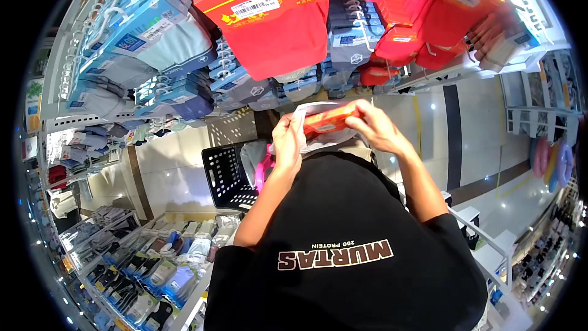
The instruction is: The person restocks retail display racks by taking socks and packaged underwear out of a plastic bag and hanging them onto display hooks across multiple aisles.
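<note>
In front of my chest, my right hand (375, 127) grips the right end of a red-orange packet (331, 120) between thumb and fingers. My left hand (286, 138) is closed on the edge of a whitish, thin, soft piece (331, 141) that lies around and under the packet. Whether that piece is a bag or cloth, I cannot tell. Just below my left wrist shows a bright pink curved strip (263, 167), beside a black perforated basket (228, 175).
Ahead hang red packs of folded garments (275, 37) and blue-carded packs (138, 37) on white hooks. A bin of packaged socks (162, 257) stands at lower left. Tiled floor (171, 171) shows between the racks. Coloured rings (551, 159) hang at right.
</note>
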`<action>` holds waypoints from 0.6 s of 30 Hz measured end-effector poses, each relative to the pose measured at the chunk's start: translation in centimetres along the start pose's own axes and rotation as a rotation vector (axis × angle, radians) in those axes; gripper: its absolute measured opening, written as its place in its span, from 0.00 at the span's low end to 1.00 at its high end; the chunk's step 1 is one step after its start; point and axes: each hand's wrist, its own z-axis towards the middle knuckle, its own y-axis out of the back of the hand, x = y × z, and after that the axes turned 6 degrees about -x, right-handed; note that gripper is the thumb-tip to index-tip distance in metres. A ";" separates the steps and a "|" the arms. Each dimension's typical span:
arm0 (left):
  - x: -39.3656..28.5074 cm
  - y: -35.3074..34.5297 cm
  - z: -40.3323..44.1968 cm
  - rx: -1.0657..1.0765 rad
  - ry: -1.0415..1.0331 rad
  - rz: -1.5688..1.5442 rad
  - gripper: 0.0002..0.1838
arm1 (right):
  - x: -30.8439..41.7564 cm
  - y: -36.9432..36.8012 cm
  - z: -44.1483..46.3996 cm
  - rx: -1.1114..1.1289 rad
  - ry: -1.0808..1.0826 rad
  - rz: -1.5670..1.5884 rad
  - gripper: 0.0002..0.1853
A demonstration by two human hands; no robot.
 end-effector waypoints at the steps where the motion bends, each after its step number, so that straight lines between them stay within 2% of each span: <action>1: 0.0 0.1 0.2 -0.007 -0.007 0.002 0.08 | -0.1 0.4 0.2 -0.072 0.022 0.202 0.14; 3: -0.2 0.2 0.4 -0.010 -0.026 0.007 0.08 | 1.7 2.8 0.2 -0.136 -0.100 0.424 0.13; 5: -0.1 0.6 0.5 0.009 -0.040 0.018 0.08 | 3.5 4.2 0.7 -0.356 -0.086 0.534 0.13; 6: 0.0 0.6 0.7 -0.004 -0.045 0.023 0.07 | 2.5 5.3 1.2 -0.434 -0.040 0.541 0.14; 9: 0.7 0.7 0.9 -0.010 -0.088 0.034 0.08 | 5.7 7.0 3.3 -0.654 0.172 0.764 0.15; 11: 0.7 0.9 0.8 0.022 -0.076 0.015 0.08 | 8.9 8.4 4.7 -0.772 0.248 0.721 0.14; 15: 0.5 0.5 -0.3 0.011 -0.044 -0.007 0.08 | 12.1 9.7 8.3 -0.847 0.513 0.701 0.18; 18: 0.8 0.7 -0.7 0.064 -0.037 -0.010 0.08 | 14.0 10.5 10.5 -0.922 0.572 0.647 0.19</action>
